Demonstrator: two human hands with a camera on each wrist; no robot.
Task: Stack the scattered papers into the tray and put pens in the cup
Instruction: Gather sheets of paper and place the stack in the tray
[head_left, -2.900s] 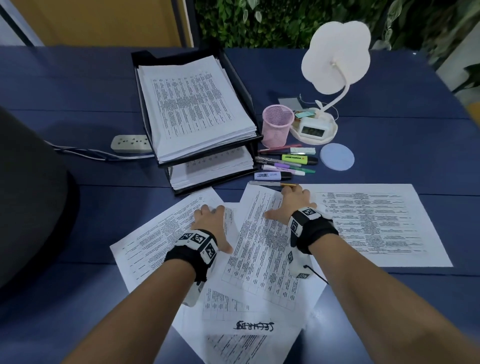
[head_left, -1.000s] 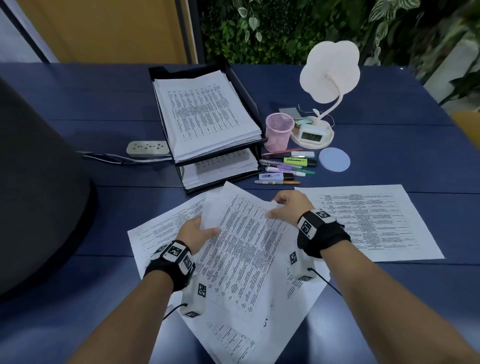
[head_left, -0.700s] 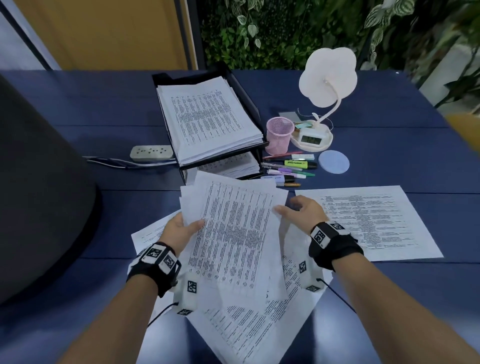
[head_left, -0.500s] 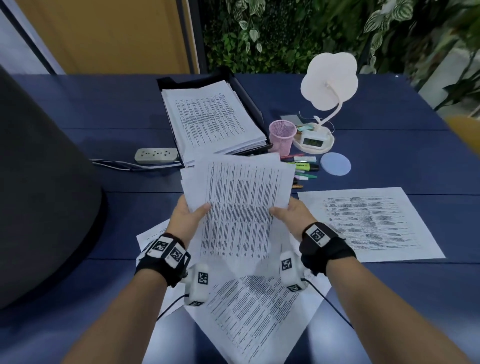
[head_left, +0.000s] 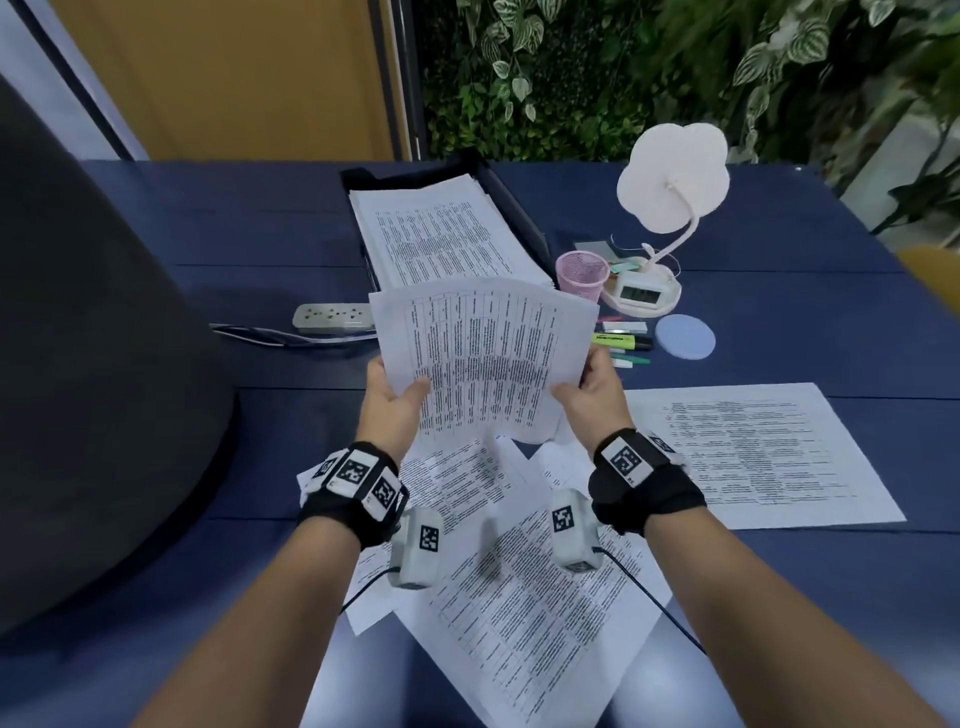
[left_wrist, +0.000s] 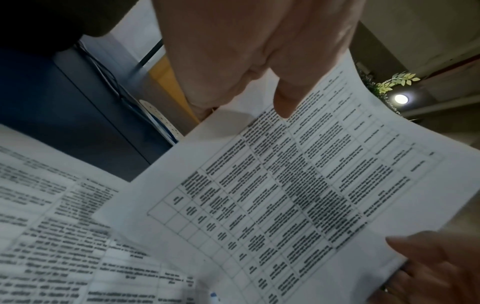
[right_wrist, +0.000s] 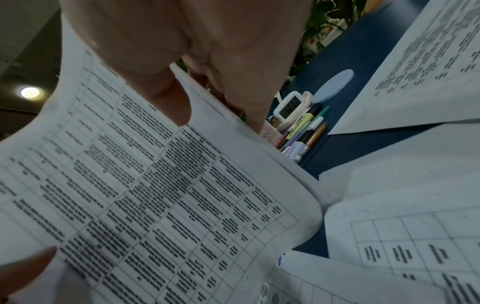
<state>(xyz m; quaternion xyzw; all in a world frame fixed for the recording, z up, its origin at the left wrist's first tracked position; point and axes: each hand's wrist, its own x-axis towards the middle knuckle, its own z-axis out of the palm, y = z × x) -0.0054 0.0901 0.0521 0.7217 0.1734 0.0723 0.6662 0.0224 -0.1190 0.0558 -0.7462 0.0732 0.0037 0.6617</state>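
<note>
I hold a small bundle of printed sheets (head_left: 483, 358) up above the table, between the two hands. My left hand (head_left: 395, 400) pinches its left edge with the thumb on top (left_wrist: 285, 102); my right hand (head_left: 592, 395) pinches its right edge, thumb on the print (right_wrist: 174, 102). More loose papers (head_left: 519, 597) lie under my wrists, and one sheet (head_left: 753, 452) lies to the right. The black two-tier tray (head_left: 509, 202), its top tier full of papers (head_left: 441, 234), stands behind the bundle. A pink mesh cup (head_left: 582, 273) stands right of it, with pens and highlighters (head_left: 623, 343) lying in front.
A white flower-shaped lamp with a clock base (head_left: 644, 296) stands behind the pens, beside a pale blue round disc (head_left: 685, 338). A power strip (head_left: 332, 318) and its cable lie left of the tray. A dark grey chair back (head_left: 93, 389) fills the left side.
Both hands gathered sheets off the table, lifted them and squared them up; the bundle now stands higher and nearer the tray than half a second ago.
</note>
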